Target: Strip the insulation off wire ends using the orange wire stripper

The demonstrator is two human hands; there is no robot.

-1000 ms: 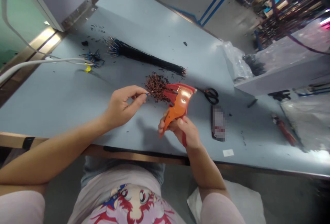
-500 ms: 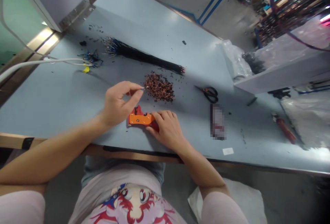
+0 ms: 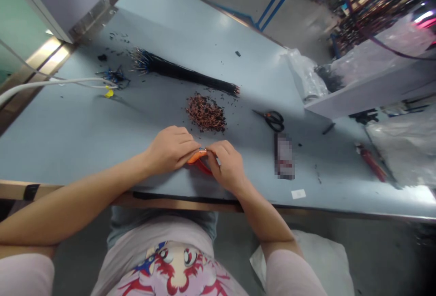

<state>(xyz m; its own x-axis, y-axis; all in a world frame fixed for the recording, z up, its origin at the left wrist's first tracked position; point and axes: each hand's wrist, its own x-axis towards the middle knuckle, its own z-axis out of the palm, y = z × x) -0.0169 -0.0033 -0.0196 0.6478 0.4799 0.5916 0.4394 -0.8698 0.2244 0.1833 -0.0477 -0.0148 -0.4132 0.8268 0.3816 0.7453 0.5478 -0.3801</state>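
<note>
My left hand (image 3: 171, 148) and my right hand (image 3: 226, 164) meet near the front edge of the blue-grey table (image 3: 85, 128), fingers curled and pinched together over a small wire piece too small to make out. The orange wire stripper (image 3: 196, 158) lies flat on the table under and between them, mostly hidden. Just beyond the hands sits a pile of copper-brown wire bits (image 3: 205, 113). A long bundle of black wires (image 3: 184, 73) lies farther back.
Black scissors (image 3: 272, 119) lie to the right of the pile, with a blurred dark object (image 3: 283, 156) below them. A red-handled tool (image 3: 371, 165) is at the far right. A white cable (image 3: 51, 83) and blue wire scraps (image 3: 114, 76) are at left. A plastic bag (image 3: 306, 76) and a grey box (image 3: 371, 87) sit right.
My right hand lowered the orange stripper from the air onto the table. My left hand came down from near the wire pile, and both hands now pinch together over the stripper.
</note>
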